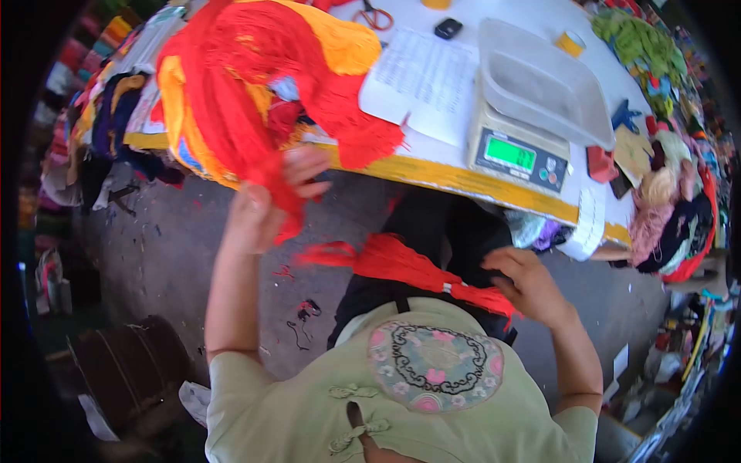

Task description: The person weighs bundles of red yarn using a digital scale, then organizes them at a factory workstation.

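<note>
At the table's near edge, my left hand [258,214] has its fingers around a hanging strand of red yarn [287,193], part of a large red and yellow-orange yarn pile [231,54]. My right hand [526,279] is over my lap, fingers apart and curved, with nothing visible in them. Just below it, a red yarn bundle [401,262] lies across my dark trousers, tied with a pale band [447,288]. Its loose end points left.
The white table [432,166] has a yellow edge. On it are a printed sheet [424,81], a scale [519,154] with a clear tray [544,77], scissors [373,15] and a black device [448,28]. Textiles [664,185] heap at right; a brown container [131,374] stands lower left.
</note>
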### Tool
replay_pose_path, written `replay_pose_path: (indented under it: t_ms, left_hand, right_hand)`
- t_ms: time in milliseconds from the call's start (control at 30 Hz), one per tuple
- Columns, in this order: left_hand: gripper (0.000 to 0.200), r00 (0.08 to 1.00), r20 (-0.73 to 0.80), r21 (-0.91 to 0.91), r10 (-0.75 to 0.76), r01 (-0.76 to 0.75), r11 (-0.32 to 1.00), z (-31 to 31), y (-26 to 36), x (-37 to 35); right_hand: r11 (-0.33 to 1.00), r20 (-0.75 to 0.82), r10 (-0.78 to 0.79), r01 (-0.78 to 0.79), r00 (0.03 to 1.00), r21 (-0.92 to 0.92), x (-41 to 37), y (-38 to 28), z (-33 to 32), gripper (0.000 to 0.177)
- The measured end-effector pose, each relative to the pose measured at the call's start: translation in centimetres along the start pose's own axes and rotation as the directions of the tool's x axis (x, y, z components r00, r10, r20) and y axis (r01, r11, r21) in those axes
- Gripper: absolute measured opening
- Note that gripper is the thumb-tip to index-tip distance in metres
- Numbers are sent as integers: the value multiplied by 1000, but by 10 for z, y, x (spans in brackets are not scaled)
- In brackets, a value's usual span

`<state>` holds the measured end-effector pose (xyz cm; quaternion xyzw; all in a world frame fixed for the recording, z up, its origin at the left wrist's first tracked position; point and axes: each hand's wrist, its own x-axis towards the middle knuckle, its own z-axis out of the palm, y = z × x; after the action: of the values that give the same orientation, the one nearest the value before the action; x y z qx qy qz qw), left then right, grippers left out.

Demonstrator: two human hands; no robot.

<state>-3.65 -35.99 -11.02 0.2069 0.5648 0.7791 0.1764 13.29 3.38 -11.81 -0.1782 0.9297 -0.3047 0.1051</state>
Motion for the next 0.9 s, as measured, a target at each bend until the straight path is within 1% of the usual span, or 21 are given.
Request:
replay_pose_path:
  t_ms: [33, 67, 100, 167, 267, 367, 400, 500, 533, 633, 667, 733, 767, 833, 867, 900]
  left_hand:
    - [97, 994, 104, -181, 22, -3, 983, 14, -6, 9]
    - [103, 982, 187, -200, 21, 17, 980, 35, 3, 16]
    - [111, 969, 242, -210, 47, 5, 978, 50, 4, 22]
    - [111, 939, 335, -75, 80, -58, 995, 80, 19, 31]
    - [110, 923, 373, 224, 96, -191, 956, 87, 23, 35]
    - [117, 966, 260, 261, 1, -71, 963, 76, 21, 30]
    - [89, 959, 264, 168, 98, -146, 975, 71, 15, 29]
    - [64, 994, 113, 6, -15, 14, 1000, 87, 3, 21]
    - [60, 999, 34, -104, -38, 41, 994, 92, -1, 22]
    - [38, 997, 63, -159, -42, 51, 986, 95, -6, 24]
    - [33, 995, 96, -136, -25, 38, 990, 91, -10, 24]
    - [24, 987, 161, -89, 2, 12, 996, 78, -22, 23]
    - [20, 990, 141, -201, -10, 39, 979, 80, -20, 23]
    - [14, 994, 103, -421, -41, 81, 903, 85, -11, 25]
    - [19, 981, 155, -475, -118, 179, 862, 81, -6, 22]
    - [19, 960, 230, -377, -159, 238, 895, 73, -7, 18]
  right_hand:
    - [984, -111, -60, 77, 992, 159, 29, -25, -2, 40]
    - [928, -157, -7, 64, 988, 366, 53, -51, -2, 40]
    - [829, -190, 59, 58, 980, 556, 73, -75, -3, 41]
    - [812, -220, 80, 64, 972, 580, 108, -110, -12, 34]
    - [830, -339, -69, 242, 938, 502, 139, -110, 2, 27]
    - [870, -342, -109, 256, 933, 421, 142, -101, -5, 23]
    - [858, -363, -94, 260, 927, 443, 142, -96, -7, 20]
    - [862, -320, -14, 174, 947, 476, 137, -98, -19, 17]
    - [877, -339, -41, 196, 940, 438, 137, -94, -18, 16]
    - [848, -400, -62, 260, 914, 462, 138, -90, -21, 13]
    - [777, -327, 11, 198, 945, 598, 137, -89, -24, 11]
    - [576, -146, 130, 45, 981, 816, 133, -87, -30, 7]
    - [518, -62, 119, -8, 991, 855, 132, -87, -31, 7]
    - [398, 107, 82, -131, 991, 908, 132, -87, -30, 9]
    - [339, 191, 57, -199, 980, 919, 132, -87, -30, 11]
    - [445, 153, 34, -152, 988, 882, 131, -89, -30, 14]
